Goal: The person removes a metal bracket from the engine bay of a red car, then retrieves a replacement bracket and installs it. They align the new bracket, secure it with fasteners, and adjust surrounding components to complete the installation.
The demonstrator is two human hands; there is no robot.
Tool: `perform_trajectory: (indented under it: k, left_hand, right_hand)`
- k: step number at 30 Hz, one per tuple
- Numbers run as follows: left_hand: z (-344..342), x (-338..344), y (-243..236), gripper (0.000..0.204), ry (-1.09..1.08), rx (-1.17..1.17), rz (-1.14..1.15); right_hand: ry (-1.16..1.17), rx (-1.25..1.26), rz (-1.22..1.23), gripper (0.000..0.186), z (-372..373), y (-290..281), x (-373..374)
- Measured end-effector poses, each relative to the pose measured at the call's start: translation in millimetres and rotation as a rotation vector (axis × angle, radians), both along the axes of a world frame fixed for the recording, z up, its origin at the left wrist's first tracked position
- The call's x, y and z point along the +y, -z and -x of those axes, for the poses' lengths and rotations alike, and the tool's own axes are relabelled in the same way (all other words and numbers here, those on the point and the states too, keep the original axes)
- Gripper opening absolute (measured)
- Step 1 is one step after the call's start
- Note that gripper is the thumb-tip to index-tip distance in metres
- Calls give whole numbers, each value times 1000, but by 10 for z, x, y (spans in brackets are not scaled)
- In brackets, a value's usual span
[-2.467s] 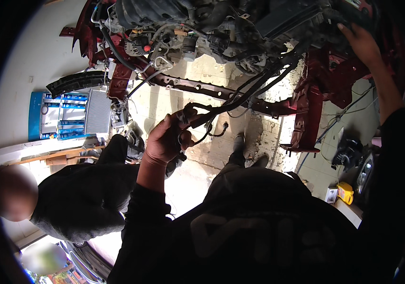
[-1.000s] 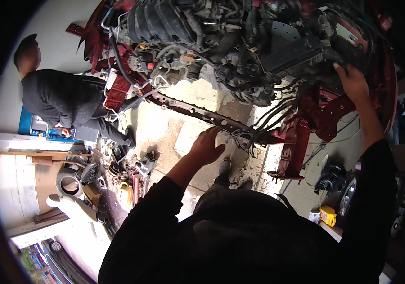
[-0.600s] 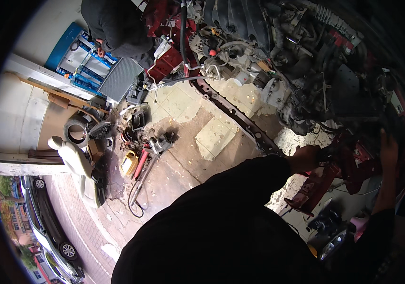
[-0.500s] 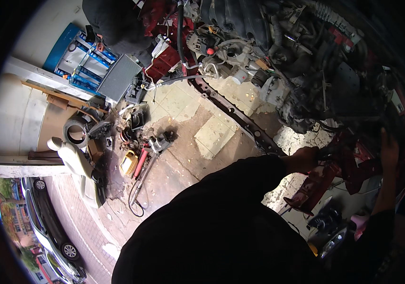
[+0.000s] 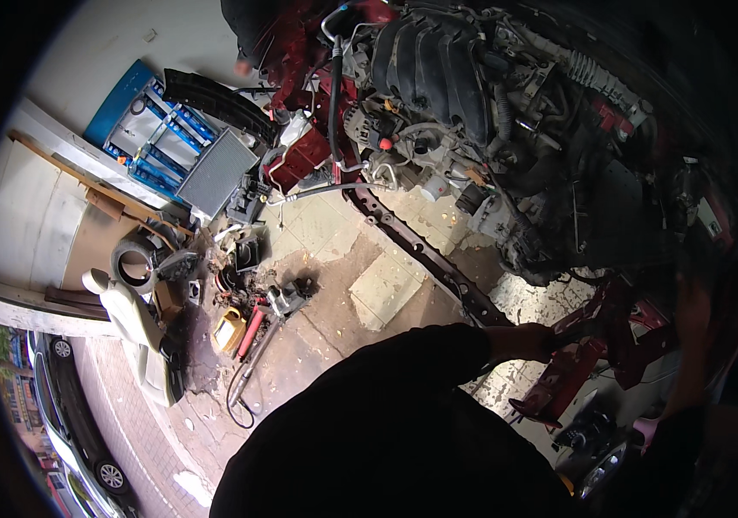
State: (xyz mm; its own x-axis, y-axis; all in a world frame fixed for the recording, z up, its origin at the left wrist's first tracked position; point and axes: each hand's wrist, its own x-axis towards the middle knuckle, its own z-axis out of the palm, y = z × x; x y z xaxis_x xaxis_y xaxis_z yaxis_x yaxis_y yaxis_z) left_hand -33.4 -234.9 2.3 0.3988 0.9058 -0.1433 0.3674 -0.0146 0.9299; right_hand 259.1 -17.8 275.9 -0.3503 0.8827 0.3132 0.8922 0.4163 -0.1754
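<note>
My left hand [image 5: 526, 342] is closed at the dark red front frame piece [image 5: 572, 371] below the engine bay, on something dark that I cannot make out. My right hand [image 5: 693, 306] reaches up into deep shadow beside a long dark housing [image 5: 628, 246] on the right; its fingers are too dark and blurred to read. Above both hands is the exposed engine [image 5: 438, 78] with its black ribbed cover, hoses and wiring. A perforated lower crossbeam [image 5: 421, 246] runs diagonally from the red side member [image 5: 291, 164] at the left down to my left hand.
A co-worker [image 5: 248, 30] is partly visible at the top. Along the left stand blue racking [image 5: 110, 99], a radiator [image 5: 218, 168], a tire [image 5: 134, 263] and a cream seat [image 5: 140, 345]. Loose parts, a red cylinder [image 5: 252, 328] and a yellow jug [image 5: 227, 332] lie nearby. Cars [image 5: 75, 432] are outside.
My view has swung left toward the street. My left hand left the hoses it held and moved right to the red frame. The co-worker moved from the lower left to the top.
</note>
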Motion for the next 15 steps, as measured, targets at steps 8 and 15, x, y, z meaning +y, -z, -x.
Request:
perform_trajectory:
  k: [8, 15]
  left_hand:
    - [138, -535, 239, 62, 176, -126, 330]
    - [608, -631, -1128, 76, -66, -15, -22]
  right_hand:
    - [32, -7, 111, 47, 23, -81, -63]
    - [-66, -65, -145, 43, 90, -57, -123]
